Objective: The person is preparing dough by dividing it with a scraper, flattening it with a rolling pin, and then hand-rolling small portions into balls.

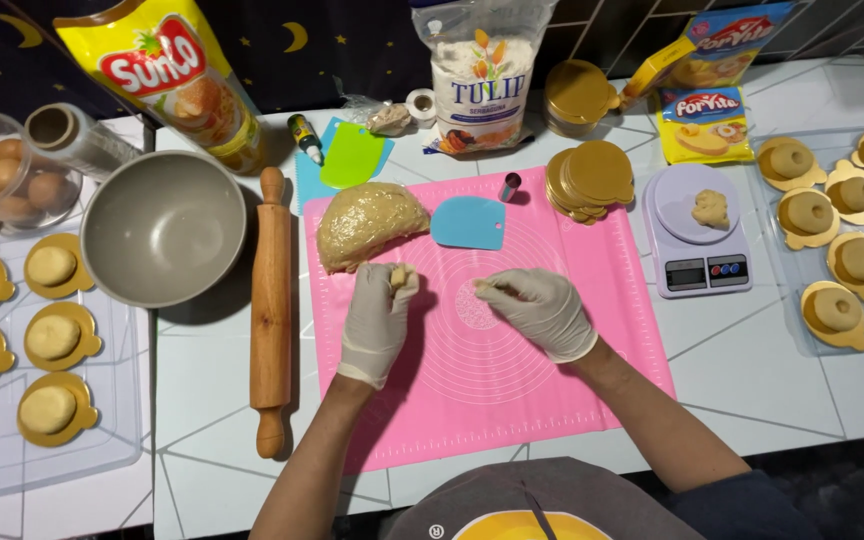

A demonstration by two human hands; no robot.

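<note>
Pink mat (pixel 552 380): silicone baking sheet with faint circle markings, lying flat on the white tabletop (pixel 752 400); both hands work over its middle.
Dough mass (pixel 367 225): big pale yellow lump at the mat's upper left corner, just above the left hand.
Metal bowl (pixel 162 228): grey, to the left of the mat, beside the rolling pin.
Rolling pin (pixel 272 310): wooden, lying lengthwise along the mat's left edge.
Left tray (pixel 12 450): clear plastic, carrying dough balls on gold card rounds.
Right tray (pixel 792 330): clear plastic, carrying flattened, dimpled dough pieces on gold rounds.
Scale (pixel 697 235): small lilac kitchen scale right of the mat, with a scrap of dough on its plate.
Gold rounds (pixel 590 180): a loose stack at the mat's upper right corner.
Blue scraper (pixel 468 222): plastic, resting on the mat between the dough mass and the gold rounds.
Left hand (pixel 377 320): white-gloved, fingers curled closed around a small dough piece (pixel 400 275) that peeks out at the fingertips, just below the dough mass.
Right hand (pixel 542 310): white-gloved, fingertips pinched narrowly on a tiny bit of dough (pixel 484 288); apart from the left hand, over the mat's centre.
</note>
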